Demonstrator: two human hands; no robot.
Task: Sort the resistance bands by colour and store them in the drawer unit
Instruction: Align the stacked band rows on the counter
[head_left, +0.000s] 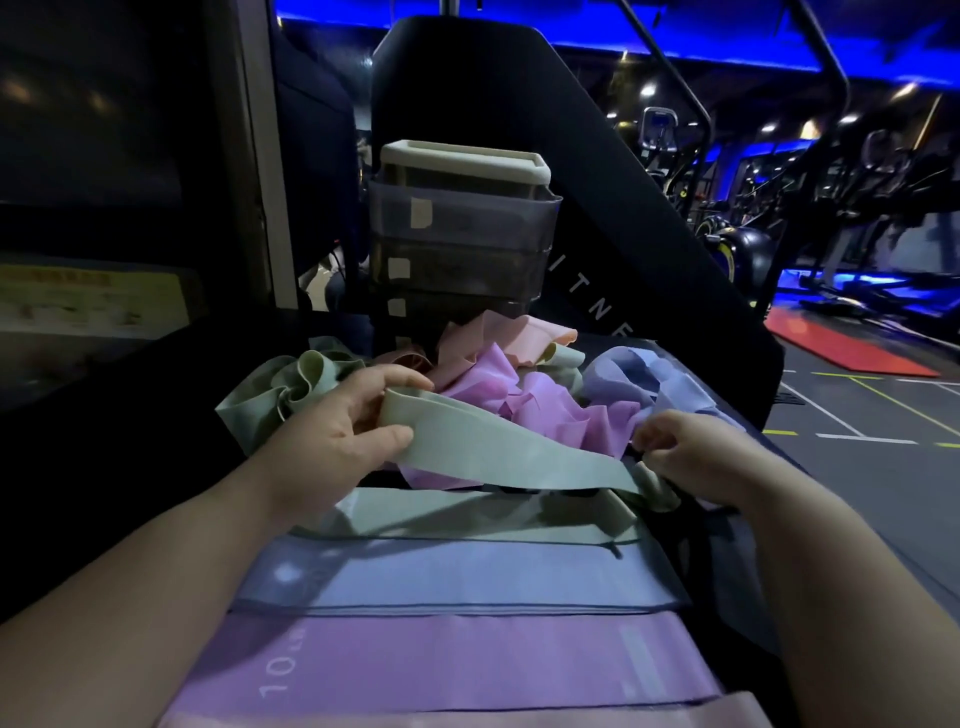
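I'm pinching one end of the sage-green resistance band (498, 452) in my left hand (343, 421), while my right hand (691, 452) is gripping its bunched far end. I'm holding it flat, probably to lay it on the green stack (467, 512) just beneath. The drawer unit (462, 228) is standing behind the tangled pile (519, 384).

green band (483, 447): stretched out, raised | flat bands (467, 571): green, blue, purple, pink, side by side | tangled pile (519, 400): mixed colours | drawer unit (462, 234): smoky-grey, upright behind pile
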